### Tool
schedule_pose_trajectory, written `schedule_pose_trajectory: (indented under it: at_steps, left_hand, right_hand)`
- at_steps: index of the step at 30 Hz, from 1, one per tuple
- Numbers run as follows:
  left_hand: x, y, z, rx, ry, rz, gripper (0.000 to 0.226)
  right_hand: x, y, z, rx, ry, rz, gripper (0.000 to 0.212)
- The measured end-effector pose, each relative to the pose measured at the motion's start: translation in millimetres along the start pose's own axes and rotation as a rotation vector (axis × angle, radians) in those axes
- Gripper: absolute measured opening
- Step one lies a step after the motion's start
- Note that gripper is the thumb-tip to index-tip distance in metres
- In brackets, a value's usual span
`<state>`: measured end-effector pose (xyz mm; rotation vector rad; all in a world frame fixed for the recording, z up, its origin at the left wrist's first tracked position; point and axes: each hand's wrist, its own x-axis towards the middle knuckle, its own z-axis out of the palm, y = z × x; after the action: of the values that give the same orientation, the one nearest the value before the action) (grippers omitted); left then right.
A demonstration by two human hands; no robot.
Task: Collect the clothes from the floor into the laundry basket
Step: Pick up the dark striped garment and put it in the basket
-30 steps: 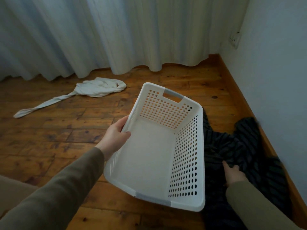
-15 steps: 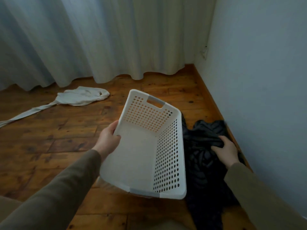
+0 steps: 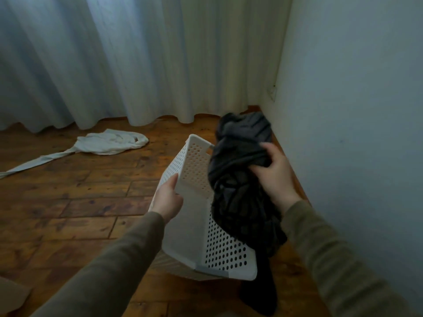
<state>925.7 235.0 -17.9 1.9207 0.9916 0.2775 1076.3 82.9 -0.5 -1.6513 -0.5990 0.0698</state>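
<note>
**Dark garment halfway into the basket**

The right hand's fingers (image 3: 272,165) were bunched tight in the dark striped garment (image 3: 240,179), held over the white laundry basket (image 3: 224,250), its tail trailing outside toward five o'clock. The left hand (image 3: 168,200) curled round the basket's rim at nine o'clock. A white garment (image 3: 109,145) lay uncollected at ten o'clock. The wall (image 3: 354,133) crowded three o'clock; open floor (image 3: 80,202) spread left.

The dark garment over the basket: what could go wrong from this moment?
The dark garment hangs partly outside the laundry basket, past its near corner; the tail may stay out or drag. The left hand holds the tilted basket by one wall only, so it could tip. The white garment may be forgotten.
</note>
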Motion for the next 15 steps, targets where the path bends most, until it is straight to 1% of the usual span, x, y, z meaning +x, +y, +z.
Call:
schedule_pose_trajectory:
  at_steps: [3,5,8,10,11,12,13,14,15]
  left_hand:
    - [0,0,0,0.006,0.015,-0.016,0.061]
    - [-1,0,-1,-0.020,0.009,-0.020,0.058]
    - [3,-5,-3,-0.011,0.011,-0.036,0.064]
    - [3,-7,-5,-0.001,0.009,-0.035,0.063]
    - [3,-8,-5,-0.003,0.011,-0.033,0.061]
    - [4,-8,-4,-0.008,0.015,-0.030,0.061]
    - [4,-9,-4,-0.010,0.020,-0.031,0.061]
    - [6,-10,-4,-0.003,0.026,-0.031,0.062]
    - [7,-11,-5,0.002,0.030,-0.027,0.063]
  right_hand:
    - [-30,19,35,-0.140,-0.193,0.055,0.036]
    - [-50,35,61,-0.252,-0.328,0.080,0.037]
    - [-73,55,89,-0.371,-0.609,0.173,0.051]
    - [-82,62,94,-0.388,-0.838,0.268,0.066]
    - [-81,62,91,-0.366,-0.912,0.317,0.071]
    - [-76,63,86,-0.289,-0.908,0.377,0.072]
    - [-69,63,77,-0.171,-0.816,0.434,0.066]
    - [-61,63,66,-0.035,-0.641,0.483,0.056]
    - [-52,66,52,0.067,-0.411,0.540,0.045]
